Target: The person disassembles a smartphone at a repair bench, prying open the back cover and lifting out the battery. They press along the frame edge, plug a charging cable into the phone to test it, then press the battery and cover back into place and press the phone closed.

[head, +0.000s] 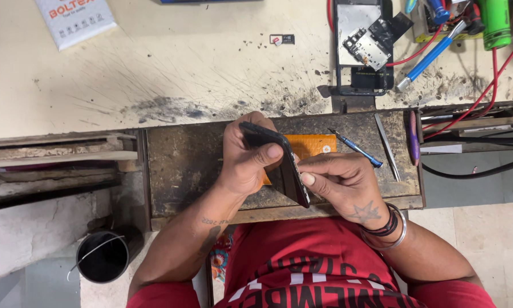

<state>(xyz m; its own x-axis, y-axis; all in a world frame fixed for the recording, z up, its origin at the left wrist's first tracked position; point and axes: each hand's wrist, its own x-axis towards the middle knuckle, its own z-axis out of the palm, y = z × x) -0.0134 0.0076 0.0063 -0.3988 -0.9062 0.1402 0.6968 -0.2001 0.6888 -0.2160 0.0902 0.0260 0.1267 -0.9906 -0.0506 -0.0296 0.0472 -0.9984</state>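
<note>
Both hands meet over the near edge of the worktop, above its lower dark wooden ledge. The left hand is closed around a black phone, thumb pressed on its upper face, holding it tilted on edge, which keeps the long side turned toward the other hand. The right hand is pinched against that lower edge with its fingertips bunched, seemingly working at the seam; whether it holds a small pick I cannot tell. Just behind the phone an orange pad lies on the ledge, and beside it a blue-handled screwdriver and metal tweezers rest within reach of the right hand. Farther back, near the far right corner, an opened phone chassis lies flat with its board exposed, next to a blue tool, a green cylinder and red wires. A white packet sits at the far left edge, a small dark chip lies alone mid-worktop, and a black cup stands on the floor below
</note>
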